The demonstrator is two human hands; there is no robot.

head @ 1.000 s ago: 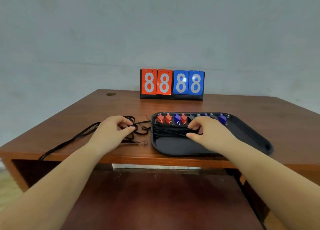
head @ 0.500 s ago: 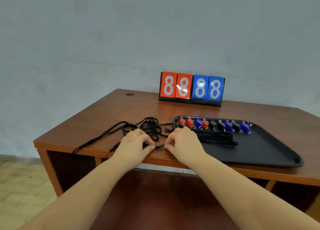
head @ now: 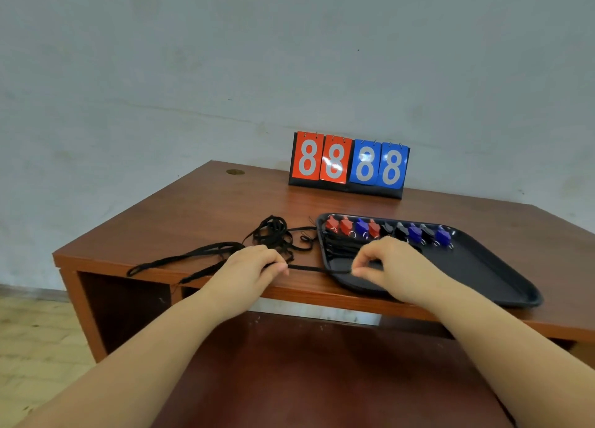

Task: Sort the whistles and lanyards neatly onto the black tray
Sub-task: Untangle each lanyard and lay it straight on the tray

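Note:
A black tray (head: 483,266) lies at the right of the wooden table. Several red, blue and black whistles (head: 386,231) stand in a row along its far rim. Folded black lanyards (head: 341,245) lie on the tray's left end, partly hidden by my right hand. A tangle of loose black lanyards (head: 273,234) lies on the table left of the tray. One black lanyard (head: 315,269) is stretched taut between my hands. My left hand (head: 254,266) pinches it near the table's front edge. My right hand (head: 389,263) pinches its other end over the tray's left part.
A flip scoreboard (head: 349,165) showing 8888 in red and blue stands at the table's back edge. Lanyard strands (head: 180,260) trail toward the table's front left corner (head: 56,257). A dark red surface (head: 306,373) sits below the table in front of me.
My hands have moved apart, drawing one lanyard straight between them. My right hand has shifted right over the tray. One second ago it rested on the lanyards in the tray.

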